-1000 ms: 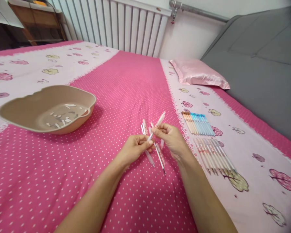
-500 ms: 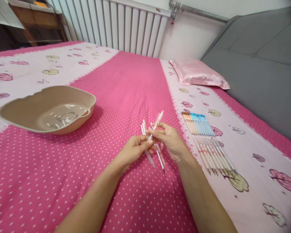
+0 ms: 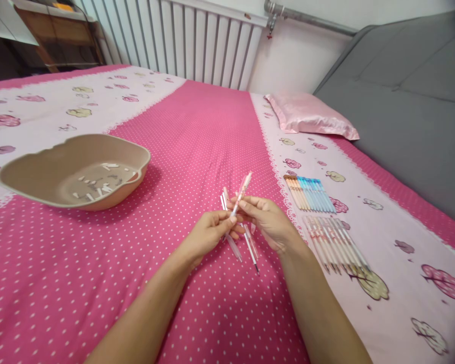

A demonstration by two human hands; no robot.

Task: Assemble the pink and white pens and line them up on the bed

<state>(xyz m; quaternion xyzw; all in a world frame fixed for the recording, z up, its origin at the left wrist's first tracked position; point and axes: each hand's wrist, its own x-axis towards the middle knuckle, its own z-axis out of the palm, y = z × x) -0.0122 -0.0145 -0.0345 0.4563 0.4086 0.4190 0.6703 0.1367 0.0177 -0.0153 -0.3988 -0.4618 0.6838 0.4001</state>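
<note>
A pink-and-white pen (image 3: 243, 187) slants upward between my hands. My left hand (image 3: 212, 230) pinches its lower end with thumb and fingertips. My right hand (image 3: 267, 216) grips it around the middle, fingers closed. Below and behind the fingers, loose pen parts lie on the bedspread: a white refill with a dark tip (image 3: 251, 247), a clear pinkish barrel (image 3: 233, 247) and more slim pieces, partly hidden by my hands. To the right, a row of orange and blue pens (image 3: 311, 193) lies above a row of whitish pens with dark tips (image 3: 337, 245).
A beige basin (image 3: 60, 172) with several small white pieces inside stands on the bed at left. A pink pillow (image 3: 311, 115) rests at the back right against a grey headboard (image 3: 402, 91). Behind the bed is a white radiator (image 3: 182, 40).
My right hand has shifted slightly, and the pink-and-white piece in it now forms one straight line with the end in my left hand. The pens and basin stay put.
</note>
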